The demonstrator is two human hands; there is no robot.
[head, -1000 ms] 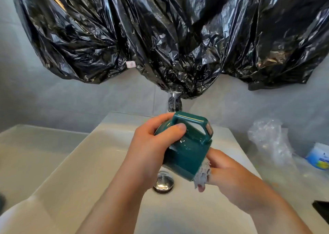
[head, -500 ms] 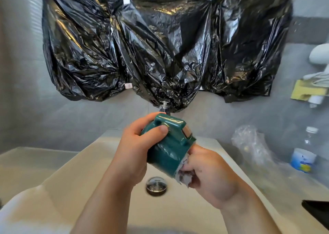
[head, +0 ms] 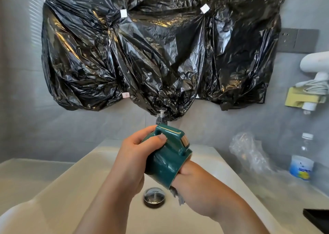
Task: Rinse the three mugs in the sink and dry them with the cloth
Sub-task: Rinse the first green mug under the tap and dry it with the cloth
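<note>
While held above sink [head: 71,189] by left grip [head: 130,162], clamped round body beside handle [head: 171,132], treat mug [head: 165,164] as slick, stiff, breakable; cannot tell closure of right grip [head: 194,178], buried inside with cloth [head: 177,195]

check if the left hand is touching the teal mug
Touching. The head view shows the left hand gripping the teal mug, with its fingers curled over the mug's far end and its thumb pressed flat on the mug's side.

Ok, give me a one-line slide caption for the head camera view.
Left hand grips a teal mug over the sink; right hand reaches inside it with a cloth.
</note>
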